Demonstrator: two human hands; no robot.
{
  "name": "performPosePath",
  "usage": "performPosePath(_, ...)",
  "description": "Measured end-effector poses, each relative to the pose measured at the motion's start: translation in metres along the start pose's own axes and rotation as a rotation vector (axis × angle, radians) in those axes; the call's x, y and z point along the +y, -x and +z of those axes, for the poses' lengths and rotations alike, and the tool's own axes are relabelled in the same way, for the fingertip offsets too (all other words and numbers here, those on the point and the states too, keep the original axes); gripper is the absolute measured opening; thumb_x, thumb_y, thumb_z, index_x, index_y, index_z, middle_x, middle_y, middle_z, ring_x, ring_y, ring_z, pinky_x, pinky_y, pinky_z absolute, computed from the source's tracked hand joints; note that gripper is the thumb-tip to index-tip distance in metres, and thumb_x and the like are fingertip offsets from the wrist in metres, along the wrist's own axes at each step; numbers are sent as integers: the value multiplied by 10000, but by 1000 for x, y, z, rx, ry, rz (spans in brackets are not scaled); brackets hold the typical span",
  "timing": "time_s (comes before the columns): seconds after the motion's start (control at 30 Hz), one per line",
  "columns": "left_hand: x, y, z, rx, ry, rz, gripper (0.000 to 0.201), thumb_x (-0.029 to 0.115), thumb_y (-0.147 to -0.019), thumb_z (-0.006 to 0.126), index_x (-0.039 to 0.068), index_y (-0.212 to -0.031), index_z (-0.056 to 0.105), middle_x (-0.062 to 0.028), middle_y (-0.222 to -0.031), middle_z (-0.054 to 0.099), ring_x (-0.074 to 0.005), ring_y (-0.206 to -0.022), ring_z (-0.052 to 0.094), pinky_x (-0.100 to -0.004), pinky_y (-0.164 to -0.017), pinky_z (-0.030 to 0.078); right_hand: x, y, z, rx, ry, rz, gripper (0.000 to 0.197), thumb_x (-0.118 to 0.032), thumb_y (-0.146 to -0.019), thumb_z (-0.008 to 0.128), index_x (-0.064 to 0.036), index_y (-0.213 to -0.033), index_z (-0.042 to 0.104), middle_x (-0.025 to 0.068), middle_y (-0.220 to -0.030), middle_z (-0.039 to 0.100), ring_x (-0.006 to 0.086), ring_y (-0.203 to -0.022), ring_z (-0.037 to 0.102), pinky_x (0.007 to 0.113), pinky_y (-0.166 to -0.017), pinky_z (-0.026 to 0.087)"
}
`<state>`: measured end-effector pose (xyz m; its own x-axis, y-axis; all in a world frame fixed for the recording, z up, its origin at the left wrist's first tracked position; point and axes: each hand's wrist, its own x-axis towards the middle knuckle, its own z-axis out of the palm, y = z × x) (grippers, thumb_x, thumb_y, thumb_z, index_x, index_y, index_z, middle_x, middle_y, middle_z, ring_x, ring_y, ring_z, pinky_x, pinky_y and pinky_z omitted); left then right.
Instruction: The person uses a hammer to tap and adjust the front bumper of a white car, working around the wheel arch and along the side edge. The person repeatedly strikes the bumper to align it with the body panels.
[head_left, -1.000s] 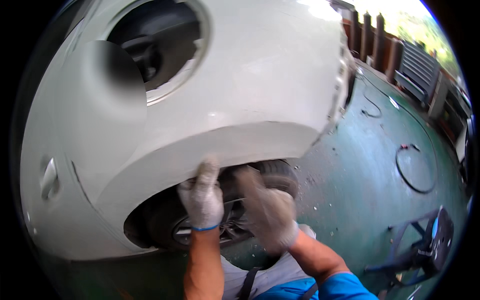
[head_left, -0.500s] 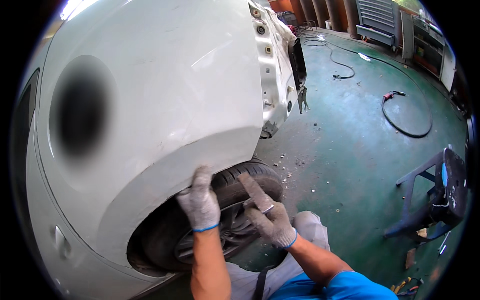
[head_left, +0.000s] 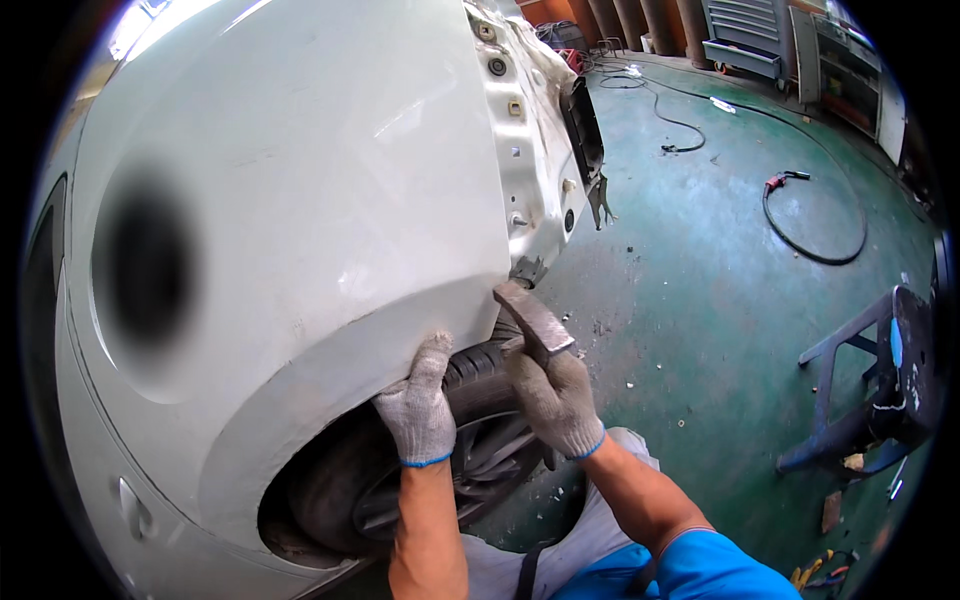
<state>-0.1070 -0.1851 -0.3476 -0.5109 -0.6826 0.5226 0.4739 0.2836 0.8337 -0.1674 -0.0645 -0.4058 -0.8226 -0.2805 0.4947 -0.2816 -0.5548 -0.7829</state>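
A white car's rear side panel (head_left: 330, 200) fills the left of the head view, its wheel arch curving over a dark tyre (head_left: 478, 368) and spoked wheel. My left hand (head_left: 418, 408) grips the arch's lip, thumb up on the outer face. Its fingers go behind the edge, and whatever they touch there is hidden. Just to the right, my right hand (head_left: 558, 400) is closed round a hammer (head_left: 535, 318). The long, worn metal head rises above the fist, close to the panel's lower rear corner. Most of the handle is hidden by the glove. Both hands wear grey-white knit gloves.
At the right stands a dark plastic stool (head_left: 870, 380), with pliers (head_left: 825, 570) on the floor below it. A black hose (head_left: 815, 257) loops over the green floor. Farther back is a grey tool cabinet (head_left: 745, 40). Bare bodywork (head_left: 520, 120) shows at the car's end.
The hammer in my right hand has risen toward the panel's rear corner and turned. My left hand has shifted slightly right along the arch. The whole view has moved a little.
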Motion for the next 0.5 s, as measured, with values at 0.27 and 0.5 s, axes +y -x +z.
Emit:
performPosePath(0.27, 6, 0, 2, -26, -12, -7, 316, 11, -868, 777, -33, -1159, 660, -75, -1141, 668, -159, -1030, 627, -326, -968, 509, -5, -1, -7, -38, 32, 79, 383, -52, -975, 550, -7, -1355, 551, 24, -831, 573, 83, -712, 512, 249, -650, 433)
performPosePath(0.5, -4, 2, -14, 21, 76, -65, 343, 15, -888, 767, -35, -1202, 640, -72, -1164, 668, -149, -1057, 620, -326, -990, 498, -12, -4, 3, -204, 325, -160, 656, 22, -916, 569, -31, -1550, 411, 73, -926, 653, 139, -717, 584, 292, -717, 508)
